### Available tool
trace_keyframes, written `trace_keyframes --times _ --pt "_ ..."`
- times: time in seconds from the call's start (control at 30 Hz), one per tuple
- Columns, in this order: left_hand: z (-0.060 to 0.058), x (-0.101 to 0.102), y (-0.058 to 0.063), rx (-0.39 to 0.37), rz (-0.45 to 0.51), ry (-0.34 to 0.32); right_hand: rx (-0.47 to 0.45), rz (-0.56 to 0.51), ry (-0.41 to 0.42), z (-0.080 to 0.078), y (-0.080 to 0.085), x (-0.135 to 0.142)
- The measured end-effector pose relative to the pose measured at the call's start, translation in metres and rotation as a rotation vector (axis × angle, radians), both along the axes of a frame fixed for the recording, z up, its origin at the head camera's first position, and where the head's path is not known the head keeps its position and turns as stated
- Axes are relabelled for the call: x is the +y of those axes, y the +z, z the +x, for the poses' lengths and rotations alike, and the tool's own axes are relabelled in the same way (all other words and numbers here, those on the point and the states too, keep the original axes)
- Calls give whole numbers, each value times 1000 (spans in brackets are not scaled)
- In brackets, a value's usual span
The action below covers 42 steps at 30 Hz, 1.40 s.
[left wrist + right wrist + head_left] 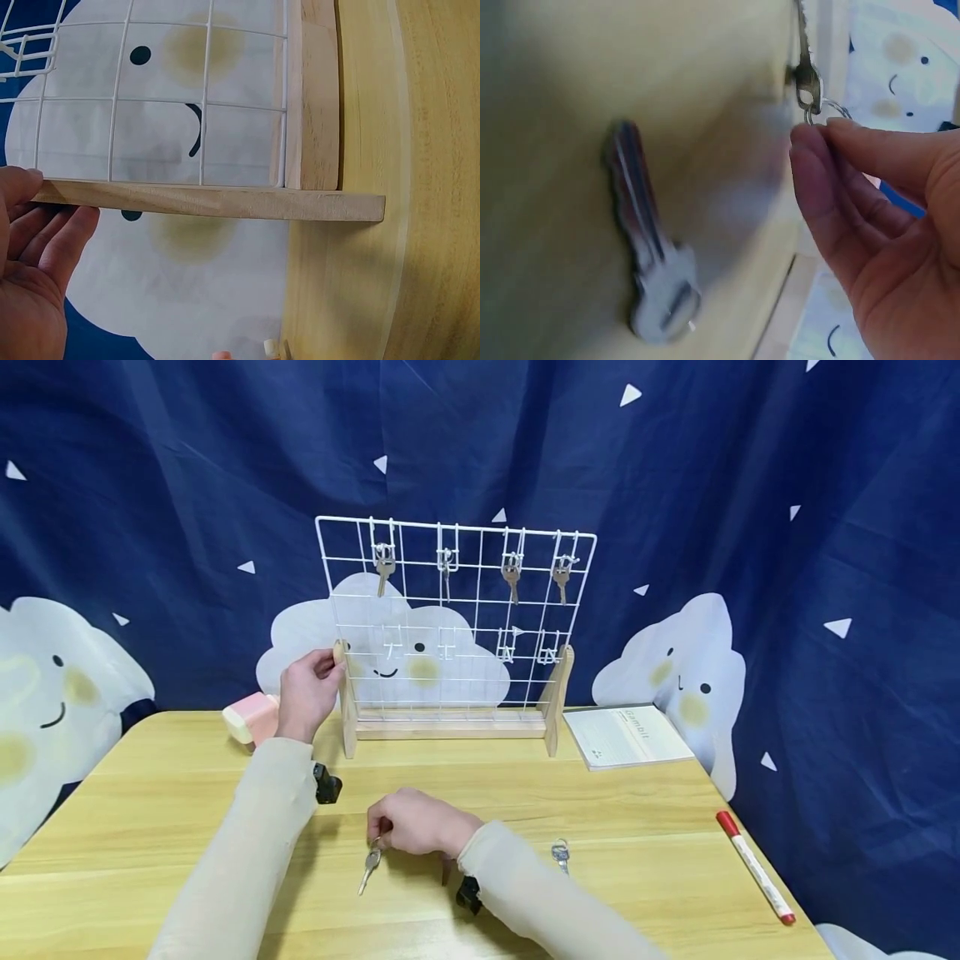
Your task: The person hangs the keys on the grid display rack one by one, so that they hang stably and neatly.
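Note:
My left hand (309, 693) grips the top of the left wooden post (348, 702) of a white wire grid rack (480, 585). In the left wrist view, its thumb and fingers lie on opposite sides of that post (225, 201). Several keys hang from the rack's upper hooks, one key (385, 568) at the left end. Low over the table, my right hand (420, 822) pinches the ring of a key (371, 864), whose blade points away from the fingers. Another key (660, 262) lies on the tabletop beneath this hand, mostly hidden in the head view.
Right of the right forearm a key (561, 853) lies on the table (637, 827). A notebook (630, 737) sits behind at the right, and a red-capped marker (756, 868) lies along the right edge. A pink and white object (253, 718) stands behind the left wrist.

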<state>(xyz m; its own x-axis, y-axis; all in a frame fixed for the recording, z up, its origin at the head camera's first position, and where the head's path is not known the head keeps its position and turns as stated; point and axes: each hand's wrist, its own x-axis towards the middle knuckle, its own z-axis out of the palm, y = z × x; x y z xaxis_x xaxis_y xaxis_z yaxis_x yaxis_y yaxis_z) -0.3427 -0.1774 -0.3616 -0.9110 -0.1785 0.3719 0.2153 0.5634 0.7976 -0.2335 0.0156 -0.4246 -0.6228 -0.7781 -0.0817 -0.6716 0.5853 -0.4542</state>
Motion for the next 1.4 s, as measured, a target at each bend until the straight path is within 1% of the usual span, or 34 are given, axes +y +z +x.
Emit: trace_keyframes --times 0.13,0.23,0.33,0.43,0.53,0.6,0.77,0.87,0.97,1.23,1.4 --pt "1 0 1 6 0 -7 -19 -52 9 -4 11 8" --pt "1 1 2 5 1 -7 -9 -100 13 -8 19 14" --pt "1 0 2 4 1 -8 -28 -150 18 -11 28 18" --pt "1 -1 2 1 -1 -9 -42 -178 16 -14 38 21" --pt "1 -2 2 -5 -2 -7 -31 -196 17 -17 46 23" --pt "2 -2 2 -8 -2 -9 -32 -209 8 -19 50 25" --pt "1 -3 2 1 -2 -12 -96 -246 -25 -23 59 29" --pt "0 -3 1 2 1 -13 -108 -271 -34 -25 64 30" --pt "0 -2 1 -8 8 -18 -96 -298 -47 -28 68 31" --pt "1 -2 2 4 10 -9 -109 -395 -145 -37 76 33" --pt "0 -2 2 8 -6 -6 -67 -446 -181 -42 80 35"
